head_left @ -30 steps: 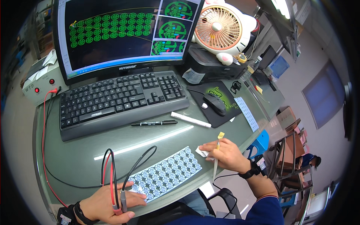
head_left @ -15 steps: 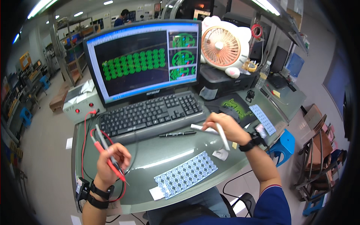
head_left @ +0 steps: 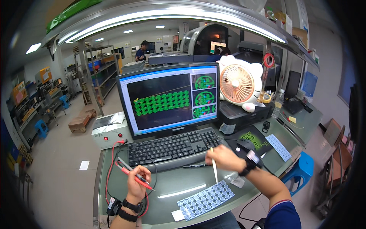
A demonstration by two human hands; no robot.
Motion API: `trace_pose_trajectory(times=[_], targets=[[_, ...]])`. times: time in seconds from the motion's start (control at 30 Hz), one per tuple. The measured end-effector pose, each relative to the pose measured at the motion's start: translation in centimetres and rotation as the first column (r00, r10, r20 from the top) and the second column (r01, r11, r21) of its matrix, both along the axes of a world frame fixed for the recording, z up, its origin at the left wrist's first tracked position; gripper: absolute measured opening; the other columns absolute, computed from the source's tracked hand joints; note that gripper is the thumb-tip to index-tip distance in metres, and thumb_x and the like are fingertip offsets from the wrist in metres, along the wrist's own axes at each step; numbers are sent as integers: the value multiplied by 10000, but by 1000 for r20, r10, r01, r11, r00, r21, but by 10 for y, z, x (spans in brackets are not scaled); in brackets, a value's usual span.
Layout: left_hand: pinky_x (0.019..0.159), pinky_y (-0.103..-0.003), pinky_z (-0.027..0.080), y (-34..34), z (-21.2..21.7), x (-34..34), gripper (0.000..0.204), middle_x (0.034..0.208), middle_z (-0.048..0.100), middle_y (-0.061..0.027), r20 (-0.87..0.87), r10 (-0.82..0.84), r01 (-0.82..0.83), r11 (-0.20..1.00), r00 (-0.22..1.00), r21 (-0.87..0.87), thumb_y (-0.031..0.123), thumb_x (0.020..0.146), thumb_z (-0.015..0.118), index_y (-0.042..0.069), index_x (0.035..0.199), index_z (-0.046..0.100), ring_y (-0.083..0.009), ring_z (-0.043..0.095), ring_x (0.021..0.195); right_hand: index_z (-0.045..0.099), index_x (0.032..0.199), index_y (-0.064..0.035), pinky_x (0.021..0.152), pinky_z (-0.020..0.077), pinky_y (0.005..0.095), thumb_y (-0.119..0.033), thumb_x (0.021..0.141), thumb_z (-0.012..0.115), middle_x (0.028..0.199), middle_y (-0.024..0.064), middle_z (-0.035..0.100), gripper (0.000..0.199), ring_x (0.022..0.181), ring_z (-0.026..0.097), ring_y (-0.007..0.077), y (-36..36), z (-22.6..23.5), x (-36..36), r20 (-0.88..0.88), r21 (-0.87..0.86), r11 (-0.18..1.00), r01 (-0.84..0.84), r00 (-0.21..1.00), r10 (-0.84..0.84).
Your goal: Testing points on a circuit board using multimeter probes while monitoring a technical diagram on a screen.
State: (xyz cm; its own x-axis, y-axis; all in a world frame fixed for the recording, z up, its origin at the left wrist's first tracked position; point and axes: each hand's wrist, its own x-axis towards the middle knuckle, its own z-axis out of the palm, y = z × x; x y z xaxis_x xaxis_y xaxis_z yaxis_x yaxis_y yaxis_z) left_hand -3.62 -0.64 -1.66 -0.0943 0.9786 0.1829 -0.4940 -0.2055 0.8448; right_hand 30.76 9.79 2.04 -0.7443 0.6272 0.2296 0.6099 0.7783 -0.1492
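Observation:
In my left hand (head_left: 137,184), closed, are two test probes: a red probe (head_left: 142,183) and a grey probe (head_left: 129,166) with dark cables. Their tips point to the right over the table. My right hand (head_left: 225,158) is closed around a slim white stick-like tool (head_left: 214,168); its exact kind is unclear. The tool's lower end is just above or at the upper edge of a panel of round circuit boards (head_left: 206,200), which lies flat below and between my hands. A black marker (head_left: 196,165) lies by the keyboard, beside my right hand.
Behind stand a monitor (head_left: 160,101), a keyboard (head_left: 171,148) and a white fan (head_left: 238,84) on a black printer (head_left: 244,114). A second board panel (head_left: 278,147) lies right of the mouse (head_left: 247,144). A red-buttoned box (head_left: 108,131) stands left. A clear plastic bag (head_left: 237,181) lies near the panel.
The view has tilted upward and shifted left. My right hand has turned the white tool, which now points down toward the board panel. My left hand keeps the probes, their tips now aimed more to the right.

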Motion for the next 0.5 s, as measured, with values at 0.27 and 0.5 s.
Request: trace_pose_trajectory(times=[0.27, 0.5], targets=[[603, -263, 406, 1, 4, 4, 398, 661, 549, -58, 5, -6, 5, 999, 1000, 48, 342, 950, 362, 24, 834, 572, -131, 498, 608, 549, 1107, -83, 946, 446, 420, -436, 879, 595, 1254, 100, 569, 423, 1164, 553, 260, -159, -17, -4, 20, 24, 936, -351, 936, 350], [605, -259, 401, -6, 3, 12, 406, 657, 545, -58, 12, -35, 35, 999, 999, 33, 343, 949, 366, 18, 836, 582, -128, 497, 617, 562, 1037, -114, 890, 478, 323, -201, 856, 579, 1207, 40, 595, 202, 1119, 578, 185, -176, -23, 3, 25, 89, 942, -324, 946, 323]])
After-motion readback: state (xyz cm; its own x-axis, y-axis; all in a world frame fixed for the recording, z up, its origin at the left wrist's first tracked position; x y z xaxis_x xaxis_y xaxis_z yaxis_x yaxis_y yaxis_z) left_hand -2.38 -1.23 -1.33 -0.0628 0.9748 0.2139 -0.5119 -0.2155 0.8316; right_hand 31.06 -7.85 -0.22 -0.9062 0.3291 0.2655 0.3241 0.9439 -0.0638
